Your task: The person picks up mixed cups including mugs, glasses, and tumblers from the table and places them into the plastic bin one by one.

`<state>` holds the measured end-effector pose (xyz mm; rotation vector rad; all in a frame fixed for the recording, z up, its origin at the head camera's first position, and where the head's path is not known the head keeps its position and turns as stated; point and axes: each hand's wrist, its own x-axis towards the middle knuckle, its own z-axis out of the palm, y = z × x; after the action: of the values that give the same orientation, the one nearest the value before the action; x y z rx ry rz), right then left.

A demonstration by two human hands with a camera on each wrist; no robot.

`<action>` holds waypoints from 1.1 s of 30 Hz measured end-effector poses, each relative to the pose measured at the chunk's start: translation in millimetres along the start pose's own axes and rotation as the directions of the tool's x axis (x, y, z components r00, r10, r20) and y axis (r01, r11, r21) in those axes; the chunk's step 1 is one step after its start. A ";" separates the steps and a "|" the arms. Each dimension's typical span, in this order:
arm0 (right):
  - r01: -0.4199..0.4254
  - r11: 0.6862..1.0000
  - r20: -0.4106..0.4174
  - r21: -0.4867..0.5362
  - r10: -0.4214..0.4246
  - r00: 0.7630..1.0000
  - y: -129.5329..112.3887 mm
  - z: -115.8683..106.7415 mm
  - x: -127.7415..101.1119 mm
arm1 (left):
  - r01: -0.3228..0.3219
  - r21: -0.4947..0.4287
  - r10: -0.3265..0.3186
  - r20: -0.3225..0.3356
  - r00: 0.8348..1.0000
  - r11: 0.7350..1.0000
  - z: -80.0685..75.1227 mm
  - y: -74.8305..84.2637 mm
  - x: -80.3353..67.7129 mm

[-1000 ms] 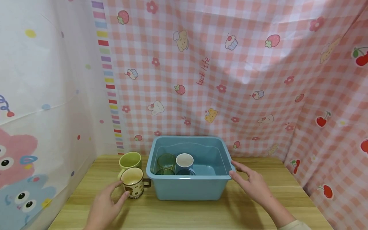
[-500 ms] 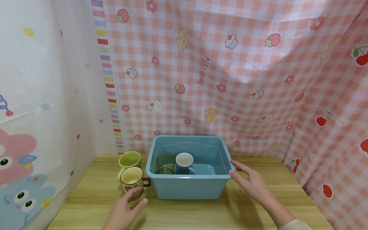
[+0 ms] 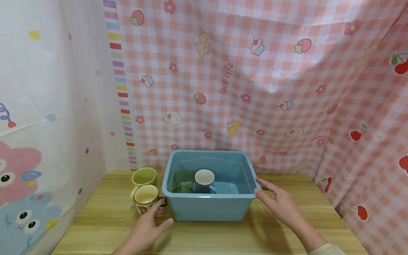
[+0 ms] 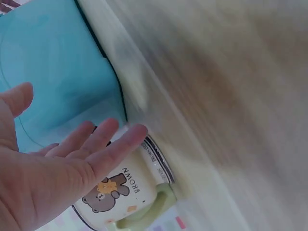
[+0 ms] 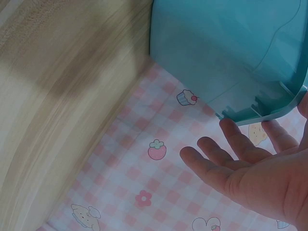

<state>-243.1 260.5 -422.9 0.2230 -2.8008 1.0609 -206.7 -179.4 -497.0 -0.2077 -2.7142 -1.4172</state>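
A cream mug (image 3: pixel 146 194) with a brown bear print and a dark handle (image 3: pixel 163 202) stands left of the blue plastic bin (image 3: pixel 208 209). My left hand (image 3: pixel 145 230) is in front of it, fingers stretched toward the handle side and thumb held apart. In the left wrist view the straight fingers (image 4: pixel 118 147) overlap the mug (image 4: pixel 139 180), whose printed word BROWN shows. My right hand (image 3: pixel 280 203) touches the bin's right rim near its front corner. In the right wrist view its fingers (image 5: pixel 236 139) extend loosely below the rim (image 5: pixel 284 111).
Behind the cream mug stands a green mug (image 3: pixel 144 177). Inside the bin are a white cup (image 3: pixel 204 178), green glasses (image 3: pixel 184 179) and a dark blue one (image 3: pixel 205 190). A pink checked cloth (image 3: pixel 229 106) hangs behind the wooden table (image 3: pixel 204 237).
My left hand has moved right from the mug's left side, across its front, to its handle side. The right hand has stayed at the bin's rim.
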 end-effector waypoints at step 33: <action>-0.028 0.999 0.010 0.035 0.028 1.000 -0.2 0.1 -0.2 | 0.033 0.282 -0.034 -0.001 0.999 0.959 -27.2 -5.5 -5.1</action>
<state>-242.9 260.3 -422.8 0.1940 -2.8037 1.1187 -202.4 -205.3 -486.5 -0.1460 -2.8918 -1.0182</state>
